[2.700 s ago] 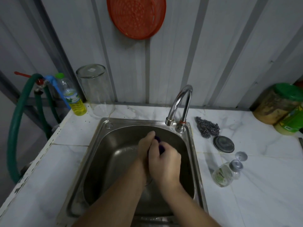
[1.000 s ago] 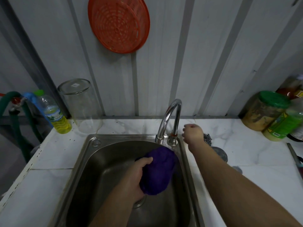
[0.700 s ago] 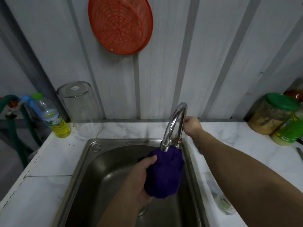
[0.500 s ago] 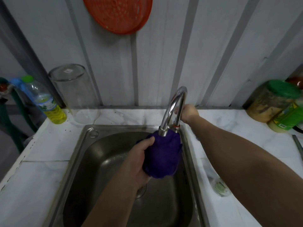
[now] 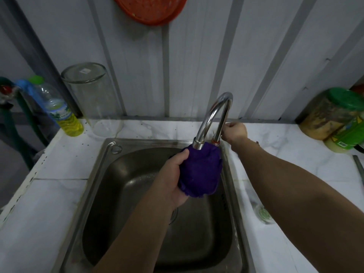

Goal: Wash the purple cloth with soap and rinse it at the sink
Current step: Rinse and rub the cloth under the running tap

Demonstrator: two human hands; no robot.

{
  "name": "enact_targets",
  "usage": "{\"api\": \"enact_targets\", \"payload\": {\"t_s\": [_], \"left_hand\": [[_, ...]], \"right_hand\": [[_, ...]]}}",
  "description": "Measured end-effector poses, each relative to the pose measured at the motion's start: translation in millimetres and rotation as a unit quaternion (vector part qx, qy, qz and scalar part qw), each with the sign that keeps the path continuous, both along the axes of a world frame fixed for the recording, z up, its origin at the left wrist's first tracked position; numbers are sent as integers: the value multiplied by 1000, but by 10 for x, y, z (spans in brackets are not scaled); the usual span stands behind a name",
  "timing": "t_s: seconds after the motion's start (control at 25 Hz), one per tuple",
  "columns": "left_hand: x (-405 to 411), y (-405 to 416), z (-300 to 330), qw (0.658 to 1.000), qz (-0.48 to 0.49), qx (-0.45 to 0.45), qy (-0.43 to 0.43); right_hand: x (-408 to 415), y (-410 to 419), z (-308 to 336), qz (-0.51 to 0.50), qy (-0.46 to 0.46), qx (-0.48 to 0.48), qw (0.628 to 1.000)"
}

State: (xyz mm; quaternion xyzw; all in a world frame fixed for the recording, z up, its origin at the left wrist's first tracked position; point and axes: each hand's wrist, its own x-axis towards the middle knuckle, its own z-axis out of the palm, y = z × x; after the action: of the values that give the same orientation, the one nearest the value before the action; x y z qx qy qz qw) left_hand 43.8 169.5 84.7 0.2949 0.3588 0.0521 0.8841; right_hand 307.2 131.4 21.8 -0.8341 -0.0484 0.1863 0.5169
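The purple cloth (image 5: 201, 172) is bunched up directly under the spout of the curved chrome faucet (image 5: 214, 119), above the steel sink (image 5: 110, 174). My left hand (image 5: 173, 180) grips the cloth from its left side. My right hand (image 5: 235, 133) is behind the faucet base with its fingers curled at the faucet handle, which the hand and pipe hide. I cannot make out any water stream; the spout end is buried in the cloth.
A bottle of yellow liquid (image 5: 61, 113) and an upturned glass jar (image 5: 90, 97) stand at the back left. Green-lidded jars (image 5: 334, 115) sit at the back right. A small clear bottle (image 5: 264, 213) lies beside the sink under my right forearm. An orange basket (image 5: 149, 8) hangs on the wall.
Both hands were together on the cloth low in the sink. My left hand raised the cloth to the spout while my right hand let go and reached behind the faucet.
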Motion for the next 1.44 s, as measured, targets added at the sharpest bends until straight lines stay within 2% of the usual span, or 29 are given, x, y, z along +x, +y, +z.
{"api": "enact_targets", "payload": {"t_s": [0.56,0.88,1.0,1.08,1.16,1.24,1.28,1.32,1.4,1.44], "left_hand": [[-97,69,-33,1000,-11,1,-5],[-66,81,-121,1000,-19,-4,3],[-78,95,-170,1000,-11,-1,8],[-71,93,-190,1000,1,3,20],[-50,99,-193,999,10,11,32],[-19,75,-178,998,18,24,48],[4,58,-163,996,30,42,66],[30,57,-162,993,48,58,88],[89,86,-196,983,92,93,131],[95,100,-194,977,104,101,155]], "right_hand": [[-28,25,-34,-66,79,90,991],[-48,24,-26,-61,76,77,992],[-163,-13,83,-121,36,11,992],[-530,-90,259,-152,6,16,988],[-1033,-171,346,-70,58,70,993],[-1497,-233,389,58,174,111,977],[-1648,-258,392,82,180,126,972],[-1763,-268,378,84,137,130,978],[-2005,-343,386,91,-41,109,989],[-2153,-395,401,99,-124,106,982]]}}
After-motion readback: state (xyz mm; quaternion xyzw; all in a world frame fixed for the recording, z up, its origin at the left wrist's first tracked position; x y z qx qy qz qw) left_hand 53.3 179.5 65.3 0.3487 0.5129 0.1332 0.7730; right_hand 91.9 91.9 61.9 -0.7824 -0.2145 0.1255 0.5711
